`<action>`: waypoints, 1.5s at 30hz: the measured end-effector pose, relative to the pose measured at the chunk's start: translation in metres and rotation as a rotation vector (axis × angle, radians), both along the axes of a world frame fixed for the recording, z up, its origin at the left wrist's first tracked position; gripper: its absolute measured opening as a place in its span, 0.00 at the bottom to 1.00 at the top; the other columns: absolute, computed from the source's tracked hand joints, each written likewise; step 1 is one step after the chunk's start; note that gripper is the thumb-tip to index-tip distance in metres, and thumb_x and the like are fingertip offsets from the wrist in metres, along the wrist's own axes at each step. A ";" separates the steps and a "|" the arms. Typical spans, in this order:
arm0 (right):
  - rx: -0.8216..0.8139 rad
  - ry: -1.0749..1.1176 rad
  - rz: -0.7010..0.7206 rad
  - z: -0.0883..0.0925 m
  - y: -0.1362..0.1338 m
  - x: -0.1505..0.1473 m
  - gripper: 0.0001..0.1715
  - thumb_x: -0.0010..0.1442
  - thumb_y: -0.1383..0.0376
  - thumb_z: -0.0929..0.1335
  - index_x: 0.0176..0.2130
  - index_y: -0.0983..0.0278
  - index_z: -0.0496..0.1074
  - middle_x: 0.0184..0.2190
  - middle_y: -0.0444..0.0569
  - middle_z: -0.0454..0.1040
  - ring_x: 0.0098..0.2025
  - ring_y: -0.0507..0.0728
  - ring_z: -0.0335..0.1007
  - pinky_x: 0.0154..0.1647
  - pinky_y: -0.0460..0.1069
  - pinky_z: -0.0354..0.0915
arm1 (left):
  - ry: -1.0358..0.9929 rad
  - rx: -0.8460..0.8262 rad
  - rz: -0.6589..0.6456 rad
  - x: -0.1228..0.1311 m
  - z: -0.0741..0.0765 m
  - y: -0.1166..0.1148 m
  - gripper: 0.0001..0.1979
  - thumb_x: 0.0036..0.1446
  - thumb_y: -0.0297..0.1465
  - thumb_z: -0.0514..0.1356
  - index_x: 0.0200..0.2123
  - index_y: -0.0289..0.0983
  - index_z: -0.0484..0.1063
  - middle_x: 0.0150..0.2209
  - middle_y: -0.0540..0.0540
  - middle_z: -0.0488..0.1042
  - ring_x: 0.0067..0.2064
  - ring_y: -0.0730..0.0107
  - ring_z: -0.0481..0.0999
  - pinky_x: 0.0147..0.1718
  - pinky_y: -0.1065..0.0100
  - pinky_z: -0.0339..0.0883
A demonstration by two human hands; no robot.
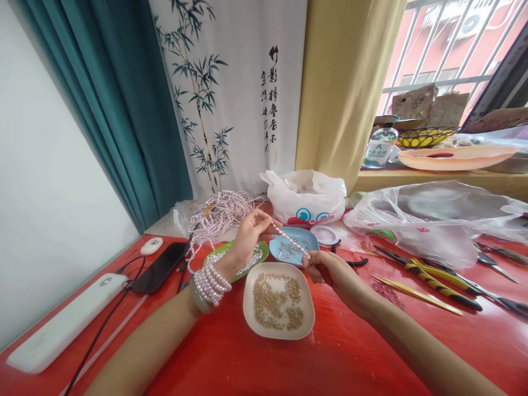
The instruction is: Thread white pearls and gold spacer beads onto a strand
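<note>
A short beaded strand (pixel 291 241) is stretched taut between my two hands, above the trays. My left hand (pixel 248 235) pinches its upper left end. Thumb and fingers of my right hand (pixel 324 266) close on the lower right end. Below lies a cream dish (pixel 249 308) with small gold beads (pixel 268 300). A blue tray (pixel 311 240) of small pieces sits behind the strand, and a green dish (pixel 262 254) with pale beads is partly hidden by my left hand. Pearl strands (pixel 212 283) and a pale bangle (pixel 198 297) circle my left wrist.
A heap of pearl strands (pixel 225 214) lies at the back left. Plastic bags (pixel 305 192) stand along the back. Pliers (pixel 441 283) and tweezers (pixel 416 293) lie at right. A phone (pixel 160 268), a cable and a white power strip (pixel 68 322) occupy the left.
</note>
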State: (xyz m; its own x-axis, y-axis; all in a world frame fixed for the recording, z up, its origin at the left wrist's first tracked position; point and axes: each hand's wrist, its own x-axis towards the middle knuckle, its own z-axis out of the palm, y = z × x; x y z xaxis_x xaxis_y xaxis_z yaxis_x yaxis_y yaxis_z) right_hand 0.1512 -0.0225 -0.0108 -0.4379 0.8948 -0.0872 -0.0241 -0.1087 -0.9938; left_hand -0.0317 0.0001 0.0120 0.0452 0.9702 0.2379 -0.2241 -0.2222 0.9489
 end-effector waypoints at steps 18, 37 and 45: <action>0.049 -0.010 -0.005 0.001 0.000 0.001 0.11 0.48 0.65 0.58 0.20 0.65 0.64 0.13 0.35 0.43 0.18 0.48 0.35 0.21 0.47 0.39 | -0.039 -0.071 -0.046 0.002 -0.008 0.001 0.06 0.53 0.29 0.58 0.28 0.36 0.61 0.30 0.47 0.75 0.29 0.73 0.77 0.25 0.78 0.66; 0.127 -0.054 0.003 0.012 -0.004 0.002 0.15 0.52 0.63 0.58 0.17 0.62 0.57 0.13 0.36 0.44 0.18 0.48 0.37 0.21 0.48 0.40 | -0.134 -0.128 -0.109 0.006 -0.005 -0.002 0.06 0.56 0.24 0.55 0.28 0.35 0.61 0.30 0.46 0.75 0.29 0.74 0.77 0.25 0.79 0.67; 0.106 -0.015 0.019 0.006 -0.001 0.004 0.09 0.47 0.66 0.58 0.19 0.64 0.62 0.14 0.39 0.53 0.19 0.49 0.46 0.22 0.47 0.44 | -0.116 -0.133 -0.152 0.008 -0.008 -0.003 0.05 0.56 0.24 0.55 0.28 0.35 0.61 0.31 0.46 0.75 0.29 0.73 0.78 0.23 0.81 0.66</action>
